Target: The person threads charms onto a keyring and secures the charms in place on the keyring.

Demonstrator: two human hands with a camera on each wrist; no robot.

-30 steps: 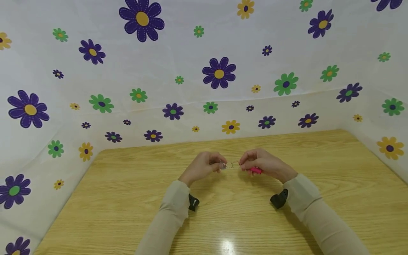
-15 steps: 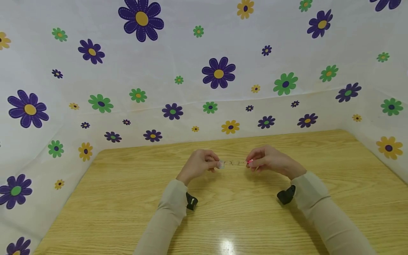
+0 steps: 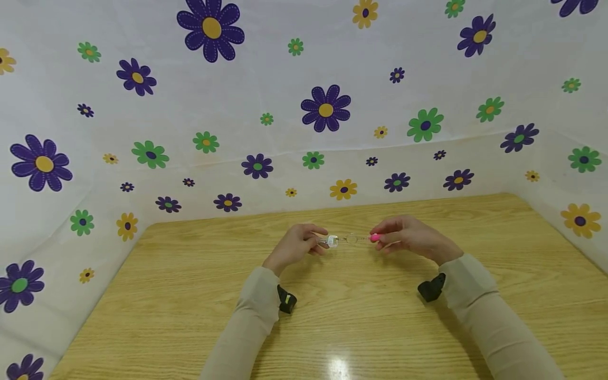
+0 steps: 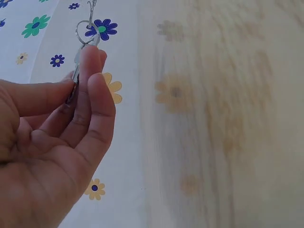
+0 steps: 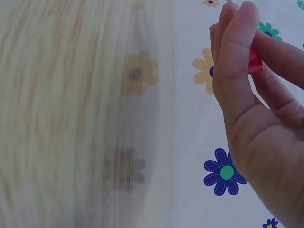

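Thin keychain (image 3: 350,239) stretched taut above the wooden table (image 3: 332,316), likely light, limp and slippery, best taken at its ends: metal key (image 4: 78,71) pinched in left hand (image 3: 296,247), pink piece (image 3: 374,237) pinched in right hand (image 3: 413,238).
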